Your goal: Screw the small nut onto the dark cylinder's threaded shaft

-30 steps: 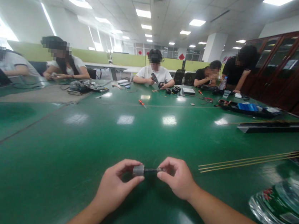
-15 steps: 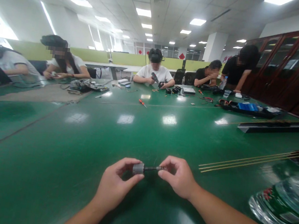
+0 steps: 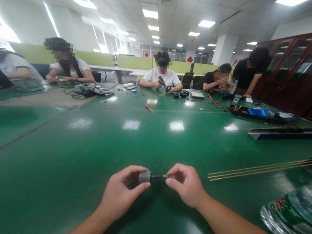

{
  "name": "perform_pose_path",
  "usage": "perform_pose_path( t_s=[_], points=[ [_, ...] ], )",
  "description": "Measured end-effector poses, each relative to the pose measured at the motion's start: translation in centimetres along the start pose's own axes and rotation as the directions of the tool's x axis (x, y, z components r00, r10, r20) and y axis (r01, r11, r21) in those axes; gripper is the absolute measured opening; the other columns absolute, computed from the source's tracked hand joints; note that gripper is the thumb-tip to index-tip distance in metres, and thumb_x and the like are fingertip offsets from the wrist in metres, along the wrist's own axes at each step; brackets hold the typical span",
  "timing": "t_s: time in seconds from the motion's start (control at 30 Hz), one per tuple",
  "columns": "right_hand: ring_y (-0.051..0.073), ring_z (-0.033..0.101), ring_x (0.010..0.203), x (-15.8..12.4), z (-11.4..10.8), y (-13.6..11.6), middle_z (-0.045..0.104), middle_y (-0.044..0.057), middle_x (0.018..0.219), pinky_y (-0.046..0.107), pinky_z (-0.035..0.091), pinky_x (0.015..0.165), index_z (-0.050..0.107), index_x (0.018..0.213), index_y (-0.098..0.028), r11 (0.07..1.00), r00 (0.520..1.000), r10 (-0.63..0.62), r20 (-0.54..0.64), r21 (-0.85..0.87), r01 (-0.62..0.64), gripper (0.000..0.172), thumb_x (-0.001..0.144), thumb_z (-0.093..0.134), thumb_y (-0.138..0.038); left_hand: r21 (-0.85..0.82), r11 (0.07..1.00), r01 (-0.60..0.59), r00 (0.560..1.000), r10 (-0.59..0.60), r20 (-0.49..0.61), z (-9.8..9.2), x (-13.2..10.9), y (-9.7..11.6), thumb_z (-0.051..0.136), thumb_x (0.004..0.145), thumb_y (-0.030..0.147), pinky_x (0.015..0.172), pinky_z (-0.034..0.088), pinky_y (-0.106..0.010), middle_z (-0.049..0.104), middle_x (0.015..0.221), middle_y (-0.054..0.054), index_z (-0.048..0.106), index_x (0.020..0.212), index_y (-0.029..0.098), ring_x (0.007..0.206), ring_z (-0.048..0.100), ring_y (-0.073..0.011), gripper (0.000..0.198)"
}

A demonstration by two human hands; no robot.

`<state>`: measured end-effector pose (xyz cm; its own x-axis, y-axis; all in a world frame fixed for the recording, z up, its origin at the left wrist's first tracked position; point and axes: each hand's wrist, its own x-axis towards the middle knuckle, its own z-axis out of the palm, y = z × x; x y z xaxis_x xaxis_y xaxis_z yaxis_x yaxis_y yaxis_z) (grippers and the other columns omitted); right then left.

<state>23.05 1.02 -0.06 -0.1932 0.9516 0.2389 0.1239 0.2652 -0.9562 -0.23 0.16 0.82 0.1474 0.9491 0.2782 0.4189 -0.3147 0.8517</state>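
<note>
Low over the green table (image 3: 84, 154) I hold a small part with both hands. My left hand (image 3: 119, 193) pinches a short grey cylinder (image 3: 144, 176) between thumb and fingers. A thin dark shaft (image 3: 159, 177) sticks out of the cylinder to the right, and my right hand (image 3: 186, 184) is closed on its far end. What lies inside the right fingers is hidden.
A clear plastic bottle (image 3: 294, 213) lies at the right edge. Thin brass rods (image 3: 265, 169) run across the table beyond my right hand. A long black bar (image 3: 286, 133), a red screwdriver (image 3: 148, 108) and tools lie farther off. Several people sit around the far side.
</note>
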Motion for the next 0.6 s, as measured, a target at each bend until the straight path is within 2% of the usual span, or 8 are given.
perform_pose_path(
  t_s=[0.6],
  points=[
    [0.014, 0.054, 0.061, -0.03, -0.11, -0.16, 0.062, -0.001, 0.064, 0.024, 0.043, 0.058, 0.067, 0.075, -0.017, 1.0, 1.0, 0.0, -0.007, -0.012, 0.0, 0.006, 0.072, 0.07, -0.021, 0.049, 0.998, -0.037, 0.999, 0.037, -0.005, -0.32, 0.1, 0.15, 0.075, 0.077, 0.033, 0.087, 0.058, -0.037, 0.074, 0.1, -0.008, 0.069, 0.101, 0.019, 0.091, 0.071, -0.0243, 0.029]
  ],
)
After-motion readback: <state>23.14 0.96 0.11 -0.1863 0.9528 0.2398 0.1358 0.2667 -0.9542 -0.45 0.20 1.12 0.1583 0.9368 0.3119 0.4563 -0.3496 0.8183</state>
